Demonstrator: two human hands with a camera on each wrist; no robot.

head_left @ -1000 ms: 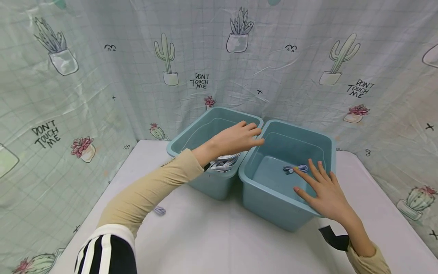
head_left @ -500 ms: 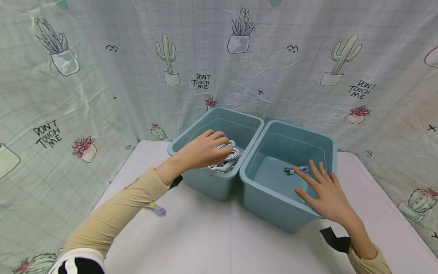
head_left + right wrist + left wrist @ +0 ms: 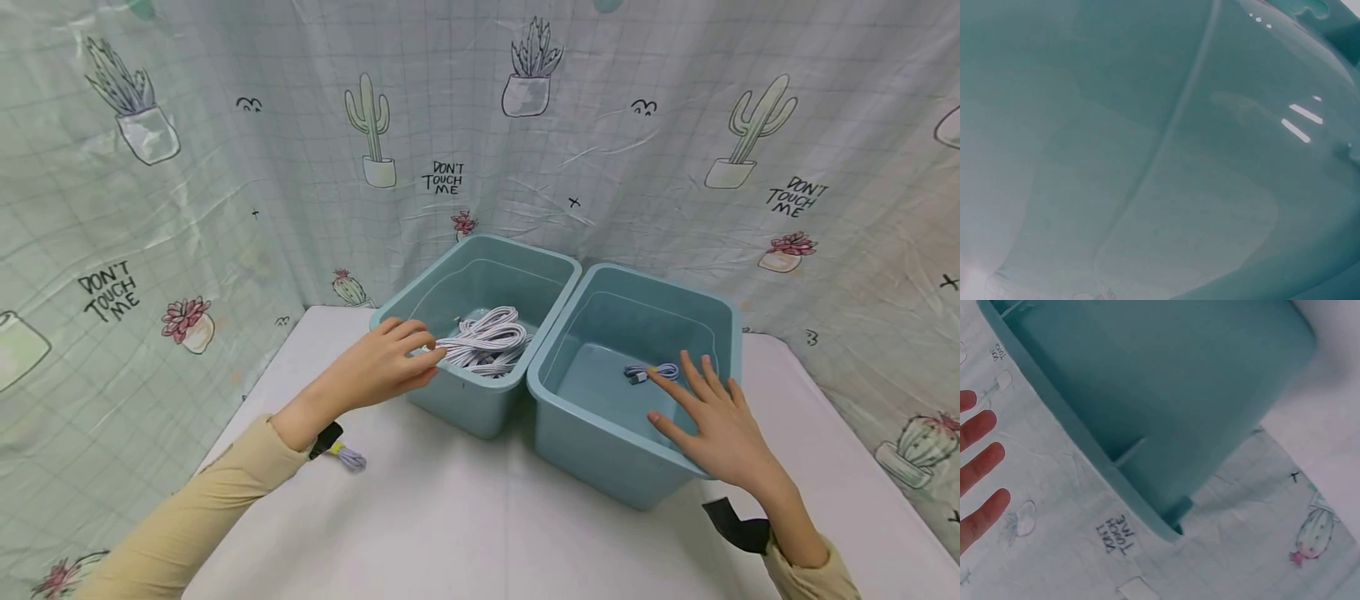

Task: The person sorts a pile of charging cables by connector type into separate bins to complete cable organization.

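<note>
My left hand (image 3: 378, 367) hangs in the air by the near-left corner of the left teal bin (image 3: 495, 385). Its fingers (image 3: 988, 465) are relaxed, with nothing held between them. Inside that bin lies a pile of coiled white cables (image 3: 491, 337). My right hand (image 3: 720, 429), fingers spread, lies over the near-right rim of the right teal bin (image 3: 600, 454). On that bin's floor is one bundled pale cable (image 3: 663, 372) with a yellow tie, just beyond the right fingertips. The right wrist view shows only blurred teal plastic, without fingers.
Another bundled lilac cable (image 3: 351, 458) with a yellow tie lies on the white table (image 3: 450, 517), close to the left wrist and partly hidden by it. A curtain (image 3: 480, 133) printed with cacti hangs behind the bins and along the sides.
My left hand has moved left and down, from above the two bins' shared edge to outside the left bin, uncovering the white cables. The right hand has stayed in place.
</note>
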